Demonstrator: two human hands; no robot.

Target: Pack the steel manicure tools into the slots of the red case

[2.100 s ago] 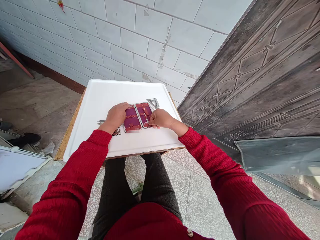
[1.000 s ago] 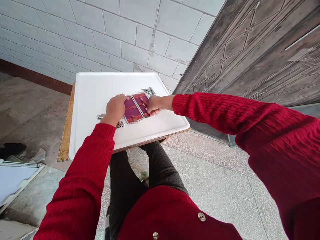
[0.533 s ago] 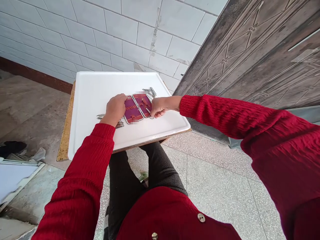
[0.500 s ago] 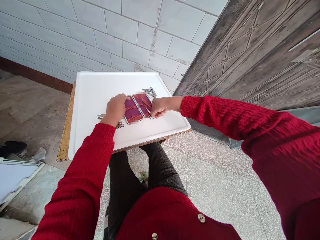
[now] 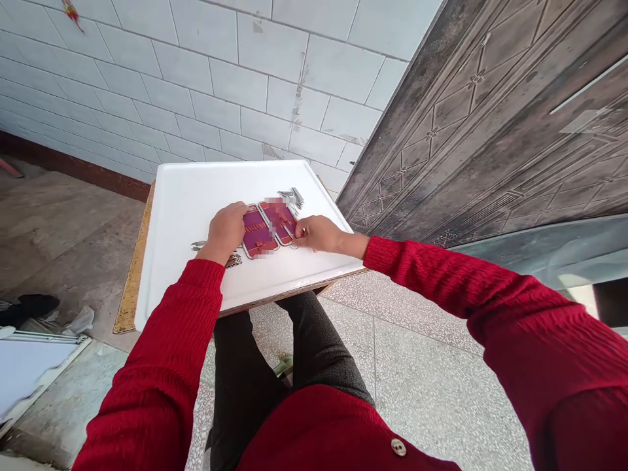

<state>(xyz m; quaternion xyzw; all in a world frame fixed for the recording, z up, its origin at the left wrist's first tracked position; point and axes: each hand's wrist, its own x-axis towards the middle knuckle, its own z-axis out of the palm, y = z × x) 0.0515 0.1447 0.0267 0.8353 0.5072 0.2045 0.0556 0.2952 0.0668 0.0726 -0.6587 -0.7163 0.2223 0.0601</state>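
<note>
A zip-up manicure case (image 5: pixel 256 230) with a purple lining and reddish elastic loops lies open on a white tray (image 5: pixel 186 196). My left hand (image 5: pixel 227 229) is closed around its left edge. At the lower right edge of the case, my right hand (image 5: pixel 314 234) pinches what looks like small scissors (image 5: pixel 294 246). A ring handle shows below the fingers; the rest is hidden by the hand and case. Silvery nail tools (image 5: pixel 292 196) lie behind the case on the right. More metal tools (image 5: pixel 234 260) lie beside my left wrist.
The tray rests on a wooden-edged board (image 5: pixel 131 288), above my knees. White wall tiles (image 5: pixel 275 52) stand behind it, and a grey patterned metal door (image 5: pixel 441 144) rises on the right. A white panel (image 5: pixel 36 366) is on the floor at left.
My right hand has shifted lower, from a fist over the case's right half to a pinch at its edge. The left hand keeps its hold. The camera view has tilted slightly.
</note>
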